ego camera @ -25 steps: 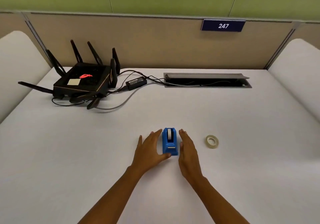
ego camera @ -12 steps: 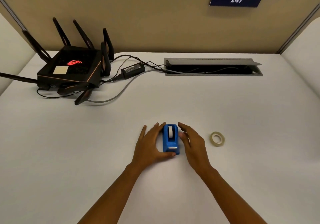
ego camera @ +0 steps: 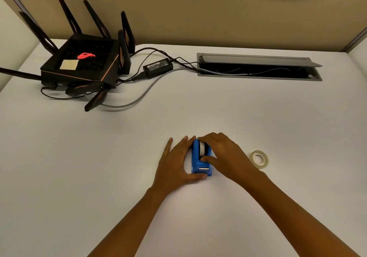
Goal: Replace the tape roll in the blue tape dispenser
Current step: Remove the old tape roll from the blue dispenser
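Note:
The blue tape dispenser (ego camera: pixel 199 162) stands on the white desk (ego camera: pixel 178 117), a white tape roll (ego camera: pixel 202 148) seated in its top. My left hand (ego camera: pixel 176 163) lies flat against its left side, thumb hooked around the near end. From the right, my right hand (ego camera: pixel 226 155) reaches over the dispenser, its fingers arched over the roll and the thumb pressed on the blue body just below the roll. A loose tape roll (ego camera: pixel 259 159) lies flat on the desk to the right, apart from both hands.
A black router (ego camera: pixel 83 63) with several antennas sits at the back left, with a power brick (ego camera: pixel 157 68) and cables running to an open cable tray (ego camera: pixel 258 66) in the desk. A beige partition stands behind.
My right hand has moved from beside the dispenser onto its top, fingers over the roll. The view has tilted down and closer. My left hand stays against the dispenser.

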Tool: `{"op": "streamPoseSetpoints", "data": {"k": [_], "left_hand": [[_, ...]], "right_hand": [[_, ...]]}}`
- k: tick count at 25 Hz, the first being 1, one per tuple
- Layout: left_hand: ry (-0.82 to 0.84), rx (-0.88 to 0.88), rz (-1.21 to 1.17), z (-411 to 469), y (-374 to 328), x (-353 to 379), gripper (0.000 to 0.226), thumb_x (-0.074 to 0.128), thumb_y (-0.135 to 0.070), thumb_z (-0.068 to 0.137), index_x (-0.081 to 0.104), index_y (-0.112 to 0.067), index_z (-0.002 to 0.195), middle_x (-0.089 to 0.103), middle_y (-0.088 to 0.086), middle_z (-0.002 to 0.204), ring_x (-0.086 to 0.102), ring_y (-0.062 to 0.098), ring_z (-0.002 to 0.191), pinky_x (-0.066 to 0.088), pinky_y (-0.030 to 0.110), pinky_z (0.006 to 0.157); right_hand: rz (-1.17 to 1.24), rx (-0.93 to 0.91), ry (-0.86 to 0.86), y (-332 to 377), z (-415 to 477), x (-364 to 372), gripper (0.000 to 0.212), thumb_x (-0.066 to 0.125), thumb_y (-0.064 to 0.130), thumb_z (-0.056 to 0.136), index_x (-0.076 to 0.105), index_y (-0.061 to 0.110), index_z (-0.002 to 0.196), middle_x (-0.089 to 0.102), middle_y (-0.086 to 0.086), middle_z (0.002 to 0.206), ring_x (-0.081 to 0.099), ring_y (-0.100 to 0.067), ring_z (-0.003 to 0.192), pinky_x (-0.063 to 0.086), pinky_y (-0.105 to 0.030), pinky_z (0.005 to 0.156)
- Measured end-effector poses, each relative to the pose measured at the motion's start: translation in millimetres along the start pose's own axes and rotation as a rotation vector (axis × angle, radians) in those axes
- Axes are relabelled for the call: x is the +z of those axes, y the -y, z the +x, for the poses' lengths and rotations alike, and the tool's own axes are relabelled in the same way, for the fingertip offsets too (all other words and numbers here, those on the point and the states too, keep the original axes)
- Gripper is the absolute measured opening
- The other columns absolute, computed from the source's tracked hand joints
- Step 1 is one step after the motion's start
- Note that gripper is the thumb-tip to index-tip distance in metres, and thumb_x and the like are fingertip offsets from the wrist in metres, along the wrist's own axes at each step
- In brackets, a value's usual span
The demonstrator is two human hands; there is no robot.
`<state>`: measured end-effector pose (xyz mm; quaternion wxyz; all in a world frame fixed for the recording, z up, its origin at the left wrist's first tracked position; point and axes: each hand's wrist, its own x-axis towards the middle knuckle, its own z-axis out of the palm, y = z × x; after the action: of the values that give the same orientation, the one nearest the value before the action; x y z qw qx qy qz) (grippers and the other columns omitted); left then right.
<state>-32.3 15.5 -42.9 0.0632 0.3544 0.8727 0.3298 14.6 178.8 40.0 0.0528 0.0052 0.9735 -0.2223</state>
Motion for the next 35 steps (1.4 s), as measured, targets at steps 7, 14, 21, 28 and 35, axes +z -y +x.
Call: {"op": "streamPoseSetpoints", "data": {"k": [7,14,21,28,35], "left_hand": [[-0.049,0.03,0.026,1,-2,0,0.096,0.056,-0.074,0.064,0.025,-0.024,0.14,0.04,-0.006,0.145,0.027,0.006,0.138,0.007,0.041,0.118],[-0.057,0.034,0.023,0,-1,-1,0.093,0.049,-0.077,0.066,0.023,-0.025,0.138,0.041,-0.004,0.144,0.027,0.007,0.137,0.005,0.039,0.117],[-0.046,0.03,0.019,0,-2,-1,0.092,0.047,-0.077,0.066,0.021,-0.027,0.138,0.043,-0.001,0.144,0.031,0.011,0.137,0.003,0.038,0.118],[-0.044,0.03,0.038,1,-1,1,0.092,0.042,-0.08,0.066,0.023,-0.026,0.138,0.045,0.0,0.143,0.034,0.013,0.136,0.003,0.037,0.117],[-0.054,0.029,0.039,0,0,1,0.094,0.046,-0.079,0.065,0.03,-0.022,0.138,0.046,-0.002,0.142,0.032,0.009,0.136,0.005,0.038,0.118]], "right_hand": [[-0.146,-0.015,0.013,6,7,-2,0.043,0.06,0.026,0.087,0.048,0.012,0.126,0.059,-0.007,0.121,0.052,-0.023,0.108,0.046,-0.032,0.083],[-0.027,-0.036,-0.106,2,6,5,0.036,0.071,0.017,0.078,0.054,0.007,0.109,0.063,-0.011,0.106,0.058,-0.027,0.091,0.052,-0.036,0.072],[-0.049,-0.051,-0.164,3,6,10,0.033,0.071,0.015,0.078,0.054,0.006,0.104,0.065,-0.012,0.097,0.059,-0.027,0.083,0.051,-0.035,0.066],[-0.018,-0.059,-0.192,3,6,13,0.034,0.073,0.011,0.075,0.057,0.002,0.103,0.066,-0.016,0.097,0.062,-0.031,0.082,0.053,-0.037,0.067],[-0.065,-0.096,-0.18,3,8,17,0.036,0.078,0.006,0.068,0.061,-0.002,0.099,0.068,-0.02,0.092,0.065,-0.033,0.076,0.054,-0.035,0.063]]}}
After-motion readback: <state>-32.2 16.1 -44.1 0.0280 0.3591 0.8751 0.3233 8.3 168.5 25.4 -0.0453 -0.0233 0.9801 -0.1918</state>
